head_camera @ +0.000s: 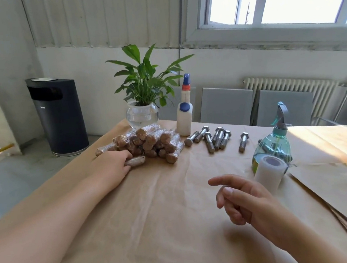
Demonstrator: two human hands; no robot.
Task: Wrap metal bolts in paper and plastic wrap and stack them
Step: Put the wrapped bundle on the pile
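Note:
A stack of wrapped bolts (pixel 148 142), brown paper under shiny plastic wrap, sits at the far left of the paper-covered table (pixel 157 205). My left hand (pixel 111 164) reaches to its front edge, fingers closed around one wrapped bolt (pixel 136 161) lying on the table beside the stack. Several bare metal bolts (pixel 212 138) lie to the right of the stack. A roll of plastic wrap (pixel 269 170) stands upright at the right. My right hand (pixel 242 200) hovers over the table just left of the roll, fingers loosely curled and apart, holding nothing.
A potted plant in a glass bowl (pixel 143 113) and a white glue bottle (pixel 184 115) stand behind the stack. A green spray bottle (pixel 273 144) stands behind the roll. Brown paper sheets (pixel 339 197) are piled at the right. A black bin (pixel 58 115) stands on the floor.

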